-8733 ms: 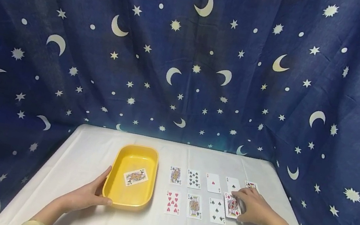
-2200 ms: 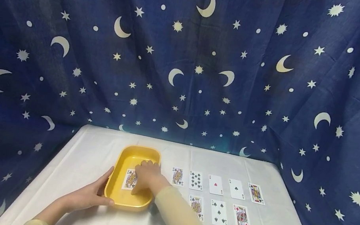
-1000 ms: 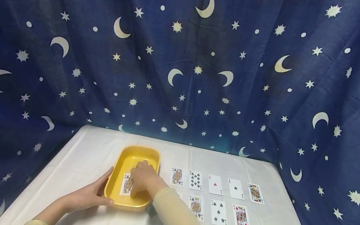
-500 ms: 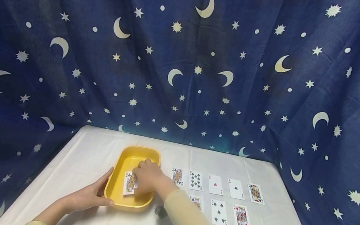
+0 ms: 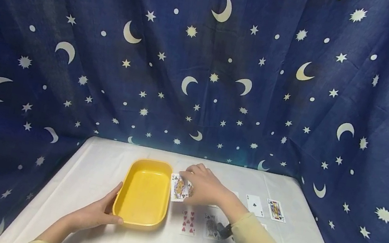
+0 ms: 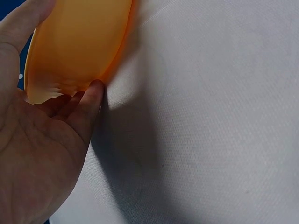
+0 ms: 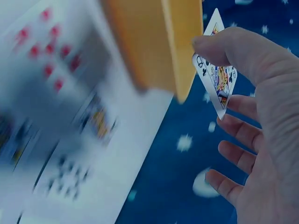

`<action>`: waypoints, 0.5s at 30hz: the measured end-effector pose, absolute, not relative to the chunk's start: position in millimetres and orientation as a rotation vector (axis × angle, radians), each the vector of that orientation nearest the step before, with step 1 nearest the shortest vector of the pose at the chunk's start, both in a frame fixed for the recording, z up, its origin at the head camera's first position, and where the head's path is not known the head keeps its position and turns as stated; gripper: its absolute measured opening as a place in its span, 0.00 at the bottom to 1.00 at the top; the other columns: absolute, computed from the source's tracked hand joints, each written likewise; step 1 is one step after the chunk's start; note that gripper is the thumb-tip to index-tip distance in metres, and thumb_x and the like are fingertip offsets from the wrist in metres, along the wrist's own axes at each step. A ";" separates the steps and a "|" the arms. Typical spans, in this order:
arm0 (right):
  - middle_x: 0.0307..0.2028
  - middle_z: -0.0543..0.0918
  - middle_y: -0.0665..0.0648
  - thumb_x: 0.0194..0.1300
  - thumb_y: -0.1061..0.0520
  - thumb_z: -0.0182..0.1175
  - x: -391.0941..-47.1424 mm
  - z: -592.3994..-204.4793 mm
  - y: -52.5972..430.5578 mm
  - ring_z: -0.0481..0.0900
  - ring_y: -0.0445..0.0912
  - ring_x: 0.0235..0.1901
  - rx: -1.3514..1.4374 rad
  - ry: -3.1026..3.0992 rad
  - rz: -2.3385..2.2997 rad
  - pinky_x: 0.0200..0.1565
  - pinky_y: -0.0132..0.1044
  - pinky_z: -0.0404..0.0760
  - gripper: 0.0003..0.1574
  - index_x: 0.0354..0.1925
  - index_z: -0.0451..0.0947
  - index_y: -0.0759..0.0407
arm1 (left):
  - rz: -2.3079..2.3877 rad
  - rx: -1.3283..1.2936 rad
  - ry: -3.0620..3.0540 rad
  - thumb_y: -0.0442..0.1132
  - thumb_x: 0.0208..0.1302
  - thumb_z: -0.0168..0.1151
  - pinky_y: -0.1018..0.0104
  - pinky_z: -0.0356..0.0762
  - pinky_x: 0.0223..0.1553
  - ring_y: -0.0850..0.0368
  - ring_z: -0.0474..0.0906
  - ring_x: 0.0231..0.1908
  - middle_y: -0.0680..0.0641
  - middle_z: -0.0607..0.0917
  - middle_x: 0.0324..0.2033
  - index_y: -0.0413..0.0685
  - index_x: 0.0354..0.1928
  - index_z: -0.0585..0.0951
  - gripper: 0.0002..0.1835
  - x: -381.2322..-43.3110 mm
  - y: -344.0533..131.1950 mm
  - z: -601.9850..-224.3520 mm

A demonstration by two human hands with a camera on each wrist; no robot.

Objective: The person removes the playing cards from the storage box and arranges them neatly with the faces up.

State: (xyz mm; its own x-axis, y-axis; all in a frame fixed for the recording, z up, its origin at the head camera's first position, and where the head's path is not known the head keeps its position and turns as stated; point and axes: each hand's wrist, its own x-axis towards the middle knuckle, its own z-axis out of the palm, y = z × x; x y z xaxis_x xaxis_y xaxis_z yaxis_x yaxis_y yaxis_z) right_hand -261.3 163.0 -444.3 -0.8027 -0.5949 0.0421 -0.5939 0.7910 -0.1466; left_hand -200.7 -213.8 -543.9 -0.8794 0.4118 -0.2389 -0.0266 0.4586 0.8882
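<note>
My left hand (image 5: 94,212) holds the near-left corner of a yellow plastic tray (image 5: 141,199), fingers along its left side and thumb at the front. In the left wrist view, fingertips (image 6: 95,88) touch the outside of the tray wall (image 6: 84,42). My right hand (image 5: 204,186) pinches a queen of clubs playing card (image 5: 178,188) between thumb and fingertips, just right of the tray. In the right wrist view that card (image 7: 219,77) is tilted, with the thumb over its corner. A face card (image 7: 99,119) lies on the cloth below, partly covered in the head view.
Two rows of face-up cards lie on the white-clothed table, including a hearts card (image 5: 189,223), a single-club card (image 5: 254,206) and a face card (image 5: 276,210). My right arm covers several others. A dark blue star-and-moon curtain (image 5: 202,75) surrounds the table.
Earlier my right hand was at a face card in the right of the front row, then reached into the tray. Now it has lifted the queen out rightward. My left hand stays at the tray.
</note>
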 end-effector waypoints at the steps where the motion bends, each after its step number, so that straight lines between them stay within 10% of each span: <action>1: 0.61 0.75 0.49 0.44 0.39 0.75 -259.8 -444.0 173.9 0.66 0.47 0.63 -0.969 2.978 -0.233 0.68 0.49 0.67 0.55 0.71 0.73 0.46 | 1.405 0.322 2.292 0.49 0.59 0.77 0.37 0.43 0.74 0.37 0.46 0.78 0.38 0.43 0.81 0.58 0.83 0.34 0.67 -200.4 -213.7 -543.8; 15: 0.59 0.77 0.52 0.43 0.43 0.79 -213.6 -492.9 325.4 0.71 0.52 0.61 -0.675 3.019 -0.198 0.64 0.55 0.72 0.53 0.67 0.77 0.54 | 1.396 0.338 2.297 0.48 0.59 0.77 0.38 0.43 0.74 0.38 0.43 0.78 0.39 0.42 0.81 0.55 0.83 0.34 0.66 -199.0 -212.3 -539.4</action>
